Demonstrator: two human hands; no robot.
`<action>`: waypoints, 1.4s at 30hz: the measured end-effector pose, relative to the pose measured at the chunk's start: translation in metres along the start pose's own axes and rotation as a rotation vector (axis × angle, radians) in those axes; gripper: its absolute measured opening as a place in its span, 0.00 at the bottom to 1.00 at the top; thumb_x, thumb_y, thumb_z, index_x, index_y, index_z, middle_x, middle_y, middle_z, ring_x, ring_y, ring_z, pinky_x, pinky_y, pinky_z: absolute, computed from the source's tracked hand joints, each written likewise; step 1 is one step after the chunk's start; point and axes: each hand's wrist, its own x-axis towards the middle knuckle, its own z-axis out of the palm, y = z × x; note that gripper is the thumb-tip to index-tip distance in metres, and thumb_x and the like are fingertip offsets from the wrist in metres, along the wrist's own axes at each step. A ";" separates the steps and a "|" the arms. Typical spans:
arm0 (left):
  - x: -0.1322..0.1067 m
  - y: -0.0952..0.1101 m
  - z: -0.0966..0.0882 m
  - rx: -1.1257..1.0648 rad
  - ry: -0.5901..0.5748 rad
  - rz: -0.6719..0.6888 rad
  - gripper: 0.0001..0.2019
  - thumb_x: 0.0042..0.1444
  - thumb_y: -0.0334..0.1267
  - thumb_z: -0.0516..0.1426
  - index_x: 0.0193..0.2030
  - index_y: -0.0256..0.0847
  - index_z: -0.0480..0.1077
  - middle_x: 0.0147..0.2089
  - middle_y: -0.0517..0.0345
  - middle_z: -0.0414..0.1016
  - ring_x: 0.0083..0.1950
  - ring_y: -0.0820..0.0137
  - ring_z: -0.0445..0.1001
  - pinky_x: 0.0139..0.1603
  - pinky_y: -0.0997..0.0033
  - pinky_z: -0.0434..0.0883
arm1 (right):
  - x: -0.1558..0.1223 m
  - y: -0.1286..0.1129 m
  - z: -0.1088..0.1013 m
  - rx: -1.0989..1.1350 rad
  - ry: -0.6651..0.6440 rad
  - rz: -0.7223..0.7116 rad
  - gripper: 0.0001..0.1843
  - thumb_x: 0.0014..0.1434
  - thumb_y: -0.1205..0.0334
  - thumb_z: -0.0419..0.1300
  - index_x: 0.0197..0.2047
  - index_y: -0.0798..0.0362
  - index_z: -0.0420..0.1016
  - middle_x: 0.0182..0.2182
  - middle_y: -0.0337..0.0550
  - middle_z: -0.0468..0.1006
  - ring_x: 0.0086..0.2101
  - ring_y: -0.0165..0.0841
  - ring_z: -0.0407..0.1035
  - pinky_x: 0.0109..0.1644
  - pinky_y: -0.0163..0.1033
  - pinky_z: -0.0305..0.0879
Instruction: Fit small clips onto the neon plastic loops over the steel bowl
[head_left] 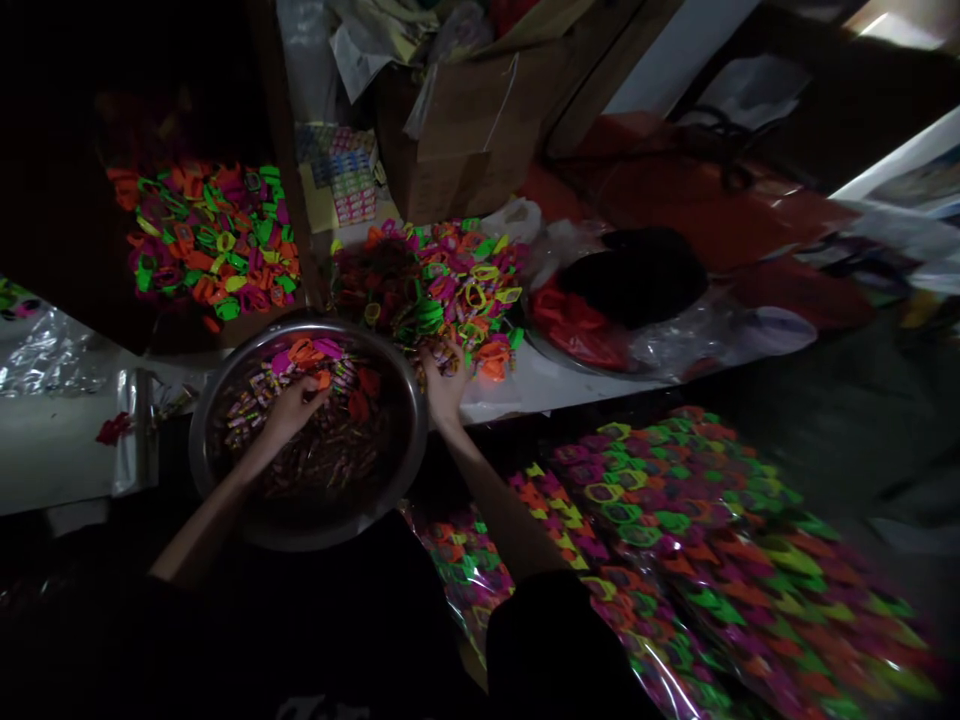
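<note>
My left hand (pixel 294 405) reaches into a large metal bowl (pixel 225 495) of small wrapped sweets and a few neon plastic pieces; its fingers are closed on an orange piece (pixel 322 379). My right hand (pixel 445 385) rests on the near edge of a heap of neon plastic pieces (pixel 435 285) on the white table, fingers curled into the heap. What those fingers hold is hidden.
A second heap of neon pieces (pixel 210 240) lies at the back left. A cardboard box (pixel 469 120) stands behind the middle heap. Clear bags of packed neon pieces (pixel 675 540) cover the lower right. A plate (pixel 555 355) with red pieces and a dark object sits to the right.
</note>
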 end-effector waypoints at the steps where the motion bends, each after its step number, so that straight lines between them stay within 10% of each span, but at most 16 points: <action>1: -0.002 0.002 0.000 -0.012 -0.007 0.002 0.13 0.56 0.49 0.52 0.32 0.41 0.66 0.33 0.60 0.71 0.36 0.68 0.70 0.42 0.71 0.65 | -0.002 0.003 -0.001 -0.021 -0.012 -0.012 0.22 0.49 0.50 0.59 0.44 0.55 0.67 0.35 0.44 0.72 0.37 0.34 0.68 0.45 0.42 0.66; 14: -0.049 0.058 -0.016 0.104 -0.047 0.244 0.15 0.57 0.43 0.56 0.49 0.42 0.64 0.45 0.55 0.72 0.44 0.68 0.72 0.44 0.67 0.69 | -0.019 0.025 -0.025 -0.281 -0.627 -0.058 0.23 0.48 0.50 0.63 0.46 0.51 0.68 0.40 0.44 0.76 0.40 0.37 0.72 0.45 0.44 0.69; 25: -0.072 0.074 -0.038 0.467 0.177 0.486 0.13 0.57 0.49 0.57 0.38 0.42 0.72 0.31 0.58 0.74 0.38 0.67 0.69 0.43 0.65 0.63 | -0.066 -0.055 -0.015 -0.097 -1.102 -0.111 0.20 0.52 0.56 0.63 0.48 0.50 0.71 0.44 0.42 0.76 0.45 0.35 0.71 0.51 0.41 0.65; 42: -0.087 0.087 -0.043 0.613 0.155 0.506 0.10 0.61 0.46 0.53 0.42 0.46 0.72 0.32 0.60 0.75 0.40 0.65 0.68 0.44 0.63 0.57 | -0.082 -0.097 -0.023 -0.209 -0.981 -0.343 0.10 0.57 0.59 0.58 0.42 0.50 0.73 0.38 0.42 0.78 0.38 0.34 0.73 0.44 0.38 0.68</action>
